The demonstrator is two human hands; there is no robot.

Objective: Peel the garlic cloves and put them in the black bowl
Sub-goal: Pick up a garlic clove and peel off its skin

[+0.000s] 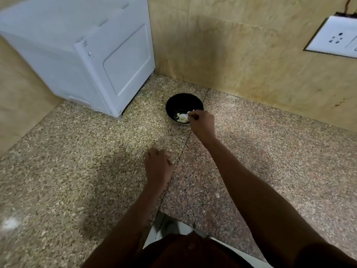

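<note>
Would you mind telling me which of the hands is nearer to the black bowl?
Right. The right hand reaches over the black bowl's near rim; the left hand sits on the counter, well short of it.

Black bowl upright on counter; pale garlic cloves inside.

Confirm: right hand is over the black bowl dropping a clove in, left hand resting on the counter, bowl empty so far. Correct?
One thing is off: the black bowl is not empty. The head view shows pale garlic cloves already lying in its bottom. The rest stands: the right hand is at the bowl's rim with a clove at its fingertips, and the left hand is low on the counter.
</note>
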